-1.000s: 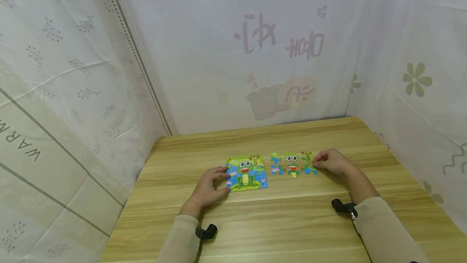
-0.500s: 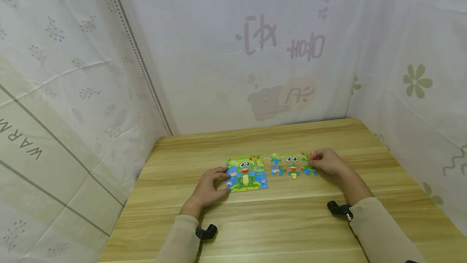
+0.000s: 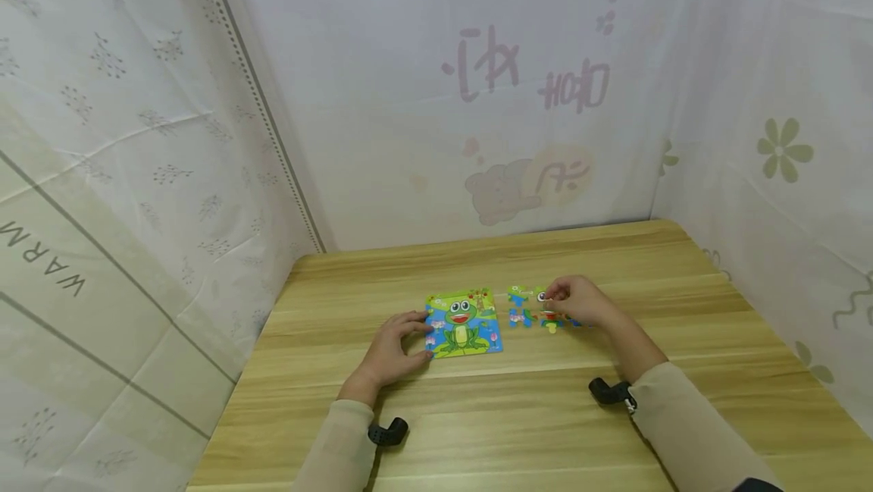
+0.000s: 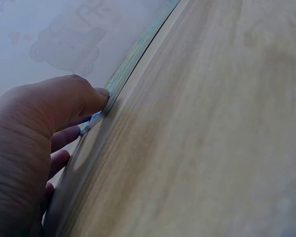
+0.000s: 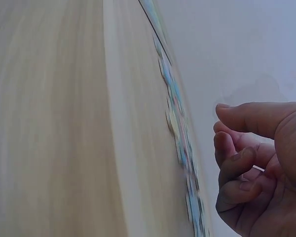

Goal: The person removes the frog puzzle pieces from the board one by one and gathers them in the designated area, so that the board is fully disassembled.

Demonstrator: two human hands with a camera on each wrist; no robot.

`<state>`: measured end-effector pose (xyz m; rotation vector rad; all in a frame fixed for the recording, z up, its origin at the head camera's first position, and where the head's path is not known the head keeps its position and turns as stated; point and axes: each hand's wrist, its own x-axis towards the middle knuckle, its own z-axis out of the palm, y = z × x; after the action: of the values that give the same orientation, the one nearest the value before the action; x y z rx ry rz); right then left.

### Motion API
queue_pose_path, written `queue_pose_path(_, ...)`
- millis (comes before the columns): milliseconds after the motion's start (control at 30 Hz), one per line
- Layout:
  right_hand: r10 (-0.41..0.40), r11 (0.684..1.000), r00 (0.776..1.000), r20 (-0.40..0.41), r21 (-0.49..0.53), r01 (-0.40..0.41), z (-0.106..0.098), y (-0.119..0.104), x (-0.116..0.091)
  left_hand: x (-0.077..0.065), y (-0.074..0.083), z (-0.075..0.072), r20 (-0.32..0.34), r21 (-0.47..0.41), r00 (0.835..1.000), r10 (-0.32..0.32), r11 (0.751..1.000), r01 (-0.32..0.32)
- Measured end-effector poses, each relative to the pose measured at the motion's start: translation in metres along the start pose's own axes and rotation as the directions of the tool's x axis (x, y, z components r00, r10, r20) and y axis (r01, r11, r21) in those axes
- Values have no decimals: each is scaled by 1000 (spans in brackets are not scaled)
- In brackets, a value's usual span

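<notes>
A square frog picture puzzle [image 3: 462, 325] lies on the wooden table in the head view. My left hand [image 3: 393, 348] rests at its left edge, with the thumb near the front corner. The thumb [image 4: 96, 96] touches the puzzle's edge in the left wrist view. To the right lie several loose frog jigsaw pieces, including a blue-and-green one [image 3: 516, 297] and one with a pink flower [image 3: 520, 318]. My right hand [image 3: 580, 299] is over the middle and right pieces, partly hiding them. In the right wrist view its thumb and index fingertips [image 5: 221, 109] nearly meet, other fingers curled, with no piece visible between them.
The wooden table [image 3: 491, 416] extends on all sides of the puzzle. White printed curtains [image 3: 395, 98] hang behind and at both sides. Black wrist cameras [image 3: 389, 432] sit at both sleeves, the right one [image 3: 611, 393] low over the table.
My right hand has moved left, from the right-hand loose pieces to over the middle ones. The left hand and the frog puzzle have stayed in place.
</notes>
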<state>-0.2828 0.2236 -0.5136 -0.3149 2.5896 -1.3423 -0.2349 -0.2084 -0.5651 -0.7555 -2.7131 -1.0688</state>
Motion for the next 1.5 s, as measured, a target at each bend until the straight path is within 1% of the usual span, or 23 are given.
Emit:
queue_pose_path(100, -14, 1000, 1000, 16, -4, 14, 11, -9, 6, 0, -1, 0, -2, 3, 1000, 9, 1000, -9)
queue_pose_path(300, -50, 998, 997, 56, -24, 51, 36, -29, 17, 1, -1, 0, 7, -3, 1000, 2, 1000, -2)
queue_pose_path(433, -92, 994, 992, 92, -47, 97, 53, -43, 22, 0, 0, -2, 14, -12, 1000, 3, 1000, -3)
queue_pose_path(567, -117, 990, 986, 116, -62, 125, 71, -57, 28, 0, 1, -3, 20, -18, 1000, 0, 1000, 0)
queue_pose_path(767, -147, 985, 973, 179, -62, 160, 95, -70, 36, -1, 1, -3, 17, -22, 1000, -10, 1000, 11)
queue_pose_path(900, -155, 983, 965, 211, -64, 172, 106, -75, 38, -1, 1, -2, 17, -25, 1000, -17, 1000, 17)
queue_pose_path(1067, -150, 982, 962, 229, -83, 172, 118, -80, 40, -1, 0, -1, 17, -32, 1000, -16, 999, 16)
queue_pose_path(1200, -165, 978, 952, 259, -83, 192, 127, -83, 40, -2, 1, -2, 18, -32, 1000, -11, 999, 12)
queue_pose_path(1500, -175, 977, 939, 296, -68, 203, 140, -90, 39, -2, 3, -2, 25, -25, 1000, -9, 1000, 10)
